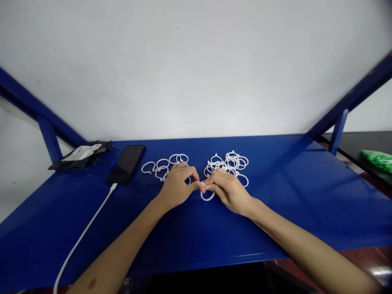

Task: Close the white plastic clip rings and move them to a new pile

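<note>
Between my two hands is a white plastic curtain ring [208, 199], its loop hanging below my fingertips. My left hand [178, 183] pinches the ring's upper part from the left with thumb and forefinger. From the right, my right hand [229, 187] grips the same part, the fingertips of both hands nearly meeting. My fingers hide most of the ring's joint, so I cannot tell if it is fastened. Several white rings [162, 163] lie behind my left hand, one at the far left with a gap in its loop. A denser heap of rings [232, 161] lies behind my right hand.
The blue metal table [275, 171] meets a white wall [196, 73]. At left lie a black phone [126, 164] with a white cable [82, 234] and a black plastic packet [82, 154]. Blue frame bars [339, 130] rise at both sides. A green item [378, 159] is at far right.
</note>
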`<action>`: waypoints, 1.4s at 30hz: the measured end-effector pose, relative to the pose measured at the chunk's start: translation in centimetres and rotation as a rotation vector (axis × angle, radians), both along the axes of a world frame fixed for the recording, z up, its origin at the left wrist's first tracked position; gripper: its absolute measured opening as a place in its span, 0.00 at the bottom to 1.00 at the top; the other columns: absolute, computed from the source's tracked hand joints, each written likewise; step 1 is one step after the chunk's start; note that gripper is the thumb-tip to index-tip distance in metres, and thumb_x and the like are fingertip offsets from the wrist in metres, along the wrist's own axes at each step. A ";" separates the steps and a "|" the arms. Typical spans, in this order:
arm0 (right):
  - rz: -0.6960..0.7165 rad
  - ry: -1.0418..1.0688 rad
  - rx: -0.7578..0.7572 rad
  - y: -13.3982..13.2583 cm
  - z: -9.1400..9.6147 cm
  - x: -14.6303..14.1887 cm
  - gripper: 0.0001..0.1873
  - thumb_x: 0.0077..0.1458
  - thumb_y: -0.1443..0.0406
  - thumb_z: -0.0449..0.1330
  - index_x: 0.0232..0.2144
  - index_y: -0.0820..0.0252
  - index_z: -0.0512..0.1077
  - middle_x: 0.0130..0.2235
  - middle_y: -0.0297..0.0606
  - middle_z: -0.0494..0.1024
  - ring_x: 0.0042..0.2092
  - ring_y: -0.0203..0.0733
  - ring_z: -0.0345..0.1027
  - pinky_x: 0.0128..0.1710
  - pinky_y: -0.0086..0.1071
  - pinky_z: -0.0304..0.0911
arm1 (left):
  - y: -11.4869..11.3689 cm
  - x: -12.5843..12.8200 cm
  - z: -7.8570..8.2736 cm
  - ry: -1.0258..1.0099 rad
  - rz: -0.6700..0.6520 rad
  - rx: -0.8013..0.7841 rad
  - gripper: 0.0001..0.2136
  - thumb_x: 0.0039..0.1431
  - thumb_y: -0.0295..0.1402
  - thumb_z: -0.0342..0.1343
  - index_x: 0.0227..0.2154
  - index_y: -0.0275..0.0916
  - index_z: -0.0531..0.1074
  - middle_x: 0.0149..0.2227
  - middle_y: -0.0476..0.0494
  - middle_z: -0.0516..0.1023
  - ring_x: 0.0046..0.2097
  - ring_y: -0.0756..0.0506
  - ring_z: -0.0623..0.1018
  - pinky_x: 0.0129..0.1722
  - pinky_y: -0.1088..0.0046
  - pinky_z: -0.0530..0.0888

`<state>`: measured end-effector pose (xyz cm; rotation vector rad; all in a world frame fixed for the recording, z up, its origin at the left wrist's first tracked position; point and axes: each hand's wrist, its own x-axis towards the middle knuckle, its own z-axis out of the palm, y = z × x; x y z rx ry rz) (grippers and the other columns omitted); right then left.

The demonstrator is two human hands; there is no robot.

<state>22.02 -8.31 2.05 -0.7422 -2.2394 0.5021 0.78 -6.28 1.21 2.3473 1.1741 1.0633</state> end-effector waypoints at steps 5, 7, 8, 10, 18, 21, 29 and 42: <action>-0.091 -0.072 0.030 0.3 -0.3 -0.3 0.13 0.70 0.64 0.50 0.40 0.58 0.74 0.37 0.40 0.79 0.39 0.42 0.69 0.42 0.38 0.66 | 1.0 -0.7 0.1 0.148 0.022 0.085 0.20 0.65 0.53 0.52 0.31 0.42 0.74 0.34 0.45 0.79 0.41 0.42 0.75 0.48 0.59 0.70; -0.157 -0.068 0.047 0.6 -0.6 -0.5 0.11 0.70 0.64 0.52 0.40 0.58 0.75 0.37 0.40 0.79 0.39 0.43 0.69 0.42 0.38 0.66 | 2.0 -1.8 0.2 0.230 0.173 0.169 0.21 0.66 0.53 0.50 0.43 0.41 0.74 0.49 0.38 0.78 0.52 0.36 0.73 0.53 0.53 0.68; -0.182 -0.061 0.055 0.7 -0.8 -0.5 0.10 0.69 0.64 0.53 0.40 0.58 0.75 0.37 0.40 0.80 0.40 0.44 0.69 0.42 0.38 0.66 | 2.6 -2.7 0.3 0.255 0.314 0.198 0.22 0.67 0.52 0.48 0.49 0.39 0.72 0.56 0.33 0.74 0.57 0.33 0.70 0.55 0.50 0.67; -0.213 -0.043 0.072 1.0 -1.0 -0.5 0.09 0.69 0.64 0.55 0.39 0.58 0.74 0.37 0.40 0.80 0.40 0.44 0.69 0.42 0.38 0.66 | 3.6 -4.6 0.2 0.299 0.671 0.198 0.25 0.68 0.51 0.47 0.54 0.36 0.69 0.62 0.26 0.66 0.61 0.26 0.66 0.57 0.42 0.63; -0.352 -0.122 0.144 2.0 -1.2 0.2 0.09 0.68 0.65 0.55 0.41 0.58 0.75 0.39 0.41 0.80 0.39 0.46 0.68 0.44 0.44 0.66 | 4.7 -7.4 -0.6 0.453 0.931 0.059 0.27 0.66 0.51 0.47 0.53 0.31 0.69 0.56 0.20 0.69 0.57 0.21 0.69 0.57 0.32 0.56; -0.446 -0.208 0.231 2.5 -1.3 0.6 0.11 0.67 0.67 0.54 0.43 0.58 0.77 0.41 0.45 0.79 0.41 0.50 0.66 0.43 0.46 0.67 | 4.4 -5.4 -0.8 0.407 0.625 0.130 0.18 0.67 0.44 0.48 0.51 0.37 0.71 0.53 0.30 0.74 0.55 0.30 0.70 0.56 0.48 0.66; -0.535 -0.258 0.310 2.5 -1.4 0.7 0.14 0.66 0.66 0.55 0.50 0.59 0.77 0.47 0.50 0.75 0.48 0.56 0.62 0.51 0.53 0.67 | 3.7 -3.3 -2.1 0.462 0.359 0.081 0.13 0.63 0.28 0.49 0.45 0.41 0.76 0.45 0.36 0.80 0.48 0.34 0.74 0.47 0.52 0.71; -0.525 -0.264 0.288 2.3 -1.6 0.4 0.16 0.65 0.64 0.56 0.53 0.58 0.75 0.48 0.50 0.75 0.50 0.57 0.62 0.51 0.55 0.67 | 3.4 -3.2 -1.0 0.410 0.425 0.075 0.05 0.63 0.34 0.55 0.34 0.41 0.75 0.41 0.38 0.77 0.47 0.33 0.70 0.46 0.54 0.68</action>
